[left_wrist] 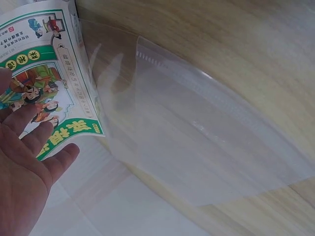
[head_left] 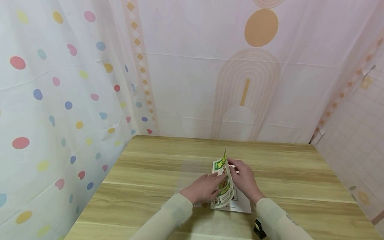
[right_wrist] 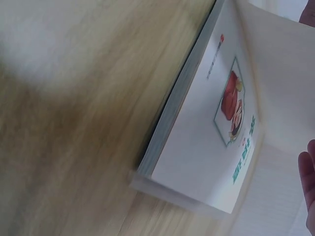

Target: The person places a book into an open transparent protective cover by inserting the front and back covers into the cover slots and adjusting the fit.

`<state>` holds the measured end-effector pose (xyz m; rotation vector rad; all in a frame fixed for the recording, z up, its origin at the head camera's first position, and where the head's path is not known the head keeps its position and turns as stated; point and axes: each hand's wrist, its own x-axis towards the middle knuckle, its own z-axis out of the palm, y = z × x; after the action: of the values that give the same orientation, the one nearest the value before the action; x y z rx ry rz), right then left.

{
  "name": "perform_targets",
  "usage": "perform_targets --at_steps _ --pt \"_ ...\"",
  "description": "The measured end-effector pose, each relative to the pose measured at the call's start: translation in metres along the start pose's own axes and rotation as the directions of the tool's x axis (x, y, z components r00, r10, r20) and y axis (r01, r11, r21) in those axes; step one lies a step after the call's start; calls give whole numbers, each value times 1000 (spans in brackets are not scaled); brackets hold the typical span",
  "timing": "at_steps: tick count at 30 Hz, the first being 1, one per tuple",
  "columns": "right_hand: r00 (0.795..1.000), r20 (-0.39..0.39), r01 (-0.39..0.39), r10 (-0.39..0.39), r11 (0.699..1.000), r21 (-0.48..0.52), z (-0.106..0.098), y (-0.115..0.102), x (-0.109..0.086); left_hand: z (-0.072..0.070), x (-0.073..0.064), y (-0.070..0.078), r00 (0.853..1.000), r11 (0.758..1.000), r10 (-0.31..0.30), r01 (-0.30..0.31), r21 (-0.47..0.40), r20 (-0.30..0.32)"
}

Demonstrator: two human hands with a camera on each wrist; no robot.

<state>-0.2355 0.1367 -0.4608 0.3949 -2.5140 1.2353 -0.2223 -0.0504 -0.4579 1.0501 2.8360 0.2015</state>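
A book with a green-and-white illustrated cover [head_left: 223,190] lies on the table, its front cover raised off the pages. Under it shows a white title page [right_wrist: 216,128] with a small framed picture. My left hand [head_left: 205,187] rests on the outside of the cover with its fingers spread; the left wrist view also shows this hand [left_wrist: 24,167] over the printed picture. On the other side of the cover is my right hand [head_left: 244,178], its fingers extended by the inner face and edge. A clear plastic book sleeve [left_wrist: 211,123] lies flat to the book's left.
The wood-grain table [head_left: 300,186] spreads around the book. A small black object [head_left: 259,230] sits near the right sleeve, partly covered by it. Patterned curtains [head_left: 180,83] hang behind the table and at both sides.
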Motion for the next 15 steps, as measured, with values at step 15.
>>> perform_targets --at_steps 15 --pt "973 204 155 -106 957 -243 3 10 -2 7 -4 1 1000 999 2 -3 33 17"
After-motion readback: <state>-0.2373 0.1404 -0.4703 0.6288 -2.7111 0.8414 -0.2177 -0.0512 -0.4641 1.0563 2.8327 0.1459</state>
